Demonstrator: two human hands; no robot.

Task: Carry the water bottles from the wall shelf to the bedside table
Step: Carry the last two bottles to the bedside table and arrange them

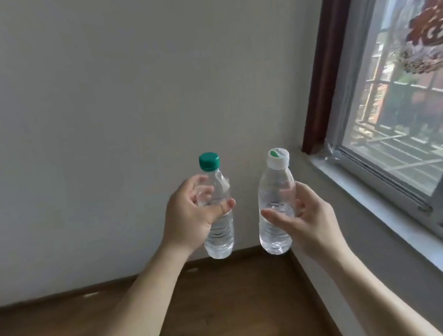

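1. Gripping green-cap bottle [219,238] in left hand [192,216], fingers and thumb curled round its upper half. Held in mid-air, clear of wall [70,130] and floor [231,306].
2. Gripping white-cap bottle [273,186] in right hand [308,213], thumb across the front, fingers behind, round the middle. Also in mid-air, just beside the first bottle, not touching it.
3. Both long axes near upright, caps up; white-cap bottle leaning slightly toward window [414,88].
4. Both forearms stretched forward and up, hands at much the same height, facing the room corner.
5. No shelf or bedside table in view, so cannot tell which way to carry. Probably mid-carry, calling for a turn away from the corner while holding both bottles upright.
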